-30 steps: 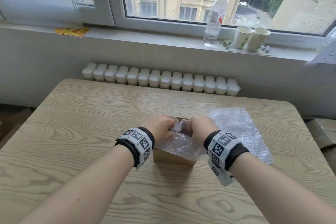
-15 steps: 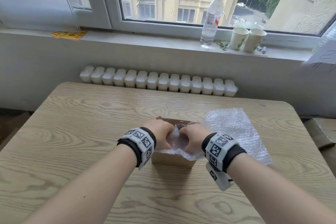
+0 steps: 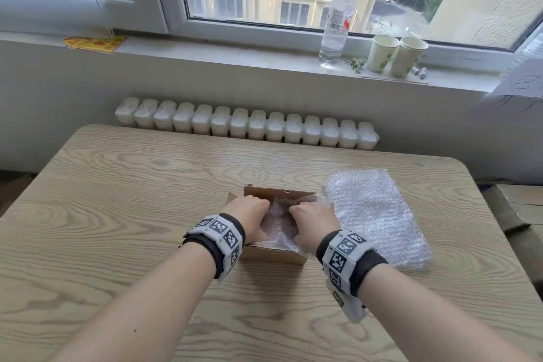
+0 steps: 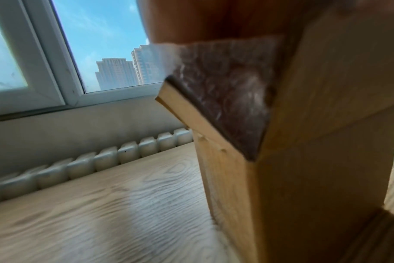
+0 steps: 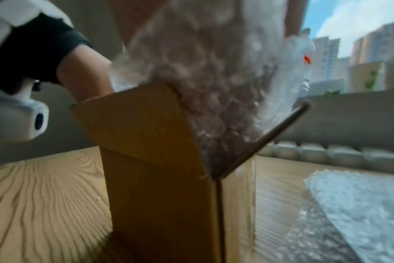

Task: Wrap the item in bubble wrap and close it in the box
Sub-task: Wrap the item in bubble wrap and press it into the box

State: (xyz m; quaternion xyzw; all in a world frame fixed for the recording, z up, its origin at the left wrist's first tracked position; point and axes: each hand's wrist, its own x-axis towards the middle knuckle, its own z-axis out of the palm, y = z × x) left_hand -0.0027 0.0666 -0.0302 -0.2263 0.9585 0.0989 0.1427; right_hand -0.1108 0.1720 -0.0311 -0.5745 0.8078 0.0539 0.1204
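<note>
A small open cardboard box [image 3: 276,256] stands on the wooden table [image 3: 117,214], its far flap upright. Both my hands reach down into it from above. My left hand [image 3: 249,217] and right hand [image 3: 311,220] have curled fingers on a bubble-wrapped bundle [image 3: 276,223] inside the box. The item within the wrap is hidden. In the left wrist view the box wall [image 4: 315,160] fills the right side, with bubble wrap [image 4: 225,92] showing at its rim. In the right wrist view the wrap [image 5: 214,80] bulges out of the box [image 5: 157,169].
A flat spare sheet of bubble wrap [image 3: 376,214] lies on the table right of the box. A radiator [image 3: 246,126] runs behind the table. On the windowsill stand a water bottle [image 3: 338,17] and two paper cups [image 3: 396,53]. Cardboard [image 3: 517,209] sits off the table's right edge.
Both hands have sunk lower into the box with the wrapped bundle, and the wrap that hung over the near rim is now mostly inside.
</note>
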